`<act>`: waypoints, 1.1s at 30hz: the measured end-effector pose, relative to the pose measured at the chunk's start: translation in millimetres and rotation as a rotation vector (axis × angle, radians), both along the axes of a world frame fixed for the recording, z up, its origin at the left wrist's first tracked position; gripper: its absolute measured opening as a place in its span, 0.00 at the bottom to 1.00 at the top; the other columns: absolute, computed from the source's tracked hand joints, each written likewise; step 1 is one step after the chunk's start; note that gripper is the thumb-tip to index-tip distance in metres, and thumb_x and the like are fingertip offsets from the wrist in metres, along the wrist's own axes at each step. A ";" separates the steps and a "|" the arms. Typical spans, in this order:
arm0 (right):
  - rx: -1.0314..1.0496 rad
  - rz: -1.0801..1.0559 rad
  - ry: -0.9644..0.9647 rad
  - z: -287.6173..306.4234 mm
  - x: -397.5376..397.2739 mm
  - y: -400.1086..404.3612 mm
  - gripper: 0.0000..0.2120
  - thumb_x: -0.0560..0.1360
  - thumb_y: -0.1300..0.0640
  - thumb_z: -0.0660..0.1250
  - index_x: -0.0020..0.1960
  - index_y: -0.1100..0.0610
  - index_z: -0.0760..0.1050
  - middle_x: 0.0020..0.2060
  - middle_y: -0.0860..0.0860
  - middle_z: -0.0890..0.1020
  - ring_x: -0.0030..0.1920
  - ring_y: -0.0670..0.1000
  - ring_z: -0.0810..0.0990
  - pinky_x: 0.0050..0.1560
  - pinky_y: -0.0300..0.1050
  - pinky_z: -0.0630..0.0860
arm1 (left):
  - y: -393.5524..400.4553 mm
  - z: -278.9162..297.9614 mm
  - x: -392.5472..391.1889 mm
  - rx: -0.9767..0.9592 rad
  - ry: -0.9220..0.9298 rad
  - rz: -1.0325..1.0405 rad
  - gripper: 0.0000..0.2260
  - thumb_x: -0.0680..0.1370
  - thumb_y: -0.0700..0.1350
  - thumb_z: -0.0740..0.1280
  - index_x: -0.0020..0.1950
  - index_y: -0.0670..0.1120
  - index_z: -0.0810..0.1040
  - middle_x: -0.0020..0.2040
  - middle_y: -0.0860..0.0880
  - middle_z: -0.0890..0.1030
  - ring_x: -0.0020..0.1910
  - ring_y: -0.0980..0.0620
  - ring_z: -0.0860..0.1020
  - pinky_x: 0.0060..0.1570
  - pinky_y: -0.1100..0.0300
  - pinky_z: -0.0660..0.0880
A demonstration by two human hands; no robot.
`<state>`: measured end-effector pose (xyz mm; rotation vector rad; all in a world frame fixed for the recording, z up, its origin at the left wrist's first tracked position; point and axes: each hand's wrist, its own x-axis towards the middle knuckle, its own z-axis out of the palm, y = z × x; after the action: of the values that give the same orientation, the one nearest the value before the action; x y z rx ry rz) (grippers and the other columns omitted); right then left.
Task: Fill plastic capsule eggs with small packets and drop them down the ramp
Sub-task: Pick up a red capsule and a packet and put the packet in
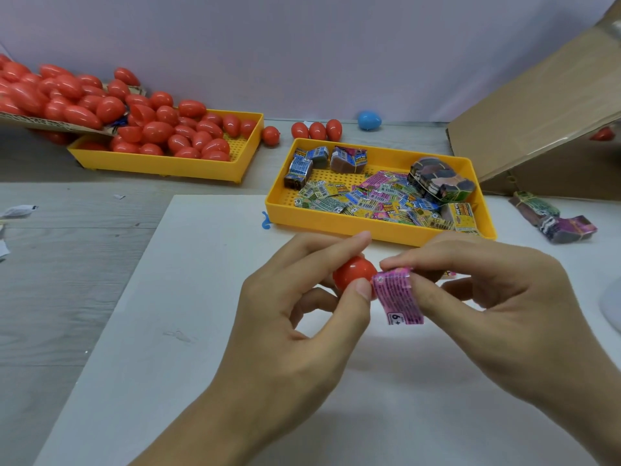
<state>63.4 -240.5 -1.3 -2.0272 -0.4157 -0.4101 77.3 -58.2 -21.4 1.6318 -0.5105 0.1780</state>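
My left hand [302, 314] grips a red capsule egg half [353, 275] between thumb and fingers, above the white board. My right hand [487, 297] pinches a pink packet [398, 295] by its upper edge, and the packet's left side touches the egg half. Behind the hands, a yellow tray [336, 220] holds several loose and bundled packets. Another yellow tray [161, 163] at the back left is heaped with red eggs. The cardboard ramp [537, 105] rises at the far right.
Three red eggs [317, 130] and a blue egg [369, 120] lie by the back wall. A cardboard sheet [50, 124] piled with red eggs overhangs the left tray. Packet bundles [554, 218] lie right of the packet tray. The white board [168, 331] covers the grey table.
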 end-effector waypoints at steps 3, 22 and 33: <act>-0.060 -0.003 -0.072 0.5 -0.6 0.3 0.07 0.72 0.54 0.68 0.48 0.46 0.83 0.40 0.43 0.82 0.39 0.48 0.80 0.29 0.37 0.72 | 0.3 0.3 0.0 -0.003 0.004 -0.006 0.16 0.76 0.46 0.65 0.64 0.49 0.81 0.52 0.51 0.79 0.48 0.46 0.81 0.38 0.57 0.80; -0.164 -0.036 -0.230 0.0 -3.5 0.5 0.04 0.73 0.57 0.74 0.48 0.54 0.84 0.40 0.48 0.81 0.36 0.47 0.78 0.27 0.41 0.70 | -2.0 -1.0 -1.9 0.023 -0.047 -0.002 0.16 0.76 0.46 0.67 0.64 0.50 0.80 0.52 0.52 0.79 0.46 0.49 0.80 0.37 0.59 0.79; -0.161 -0.055 -0.200 -0.4 -4.8 1.8 0.07 0.71 0.58 0.75 0.49 0.52 0.84 0.40 0.48 0.82 0.36 0.49 0.78 0.27 0.42 0.70 | -4.3 -3.1 0.1 -0.026 -0.100 0.015 0.17 0.74 0.41 0.69 0.64 0.48 0.80 0.51 0.49 0.79 0.44 0.49 0.80 0.36 0.58 0.80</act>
<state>58.6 -238.6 -1.7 -2.1655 -0.5309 -0.6336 77.4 -62.5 -24.4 1.6078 -0.5701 0.2776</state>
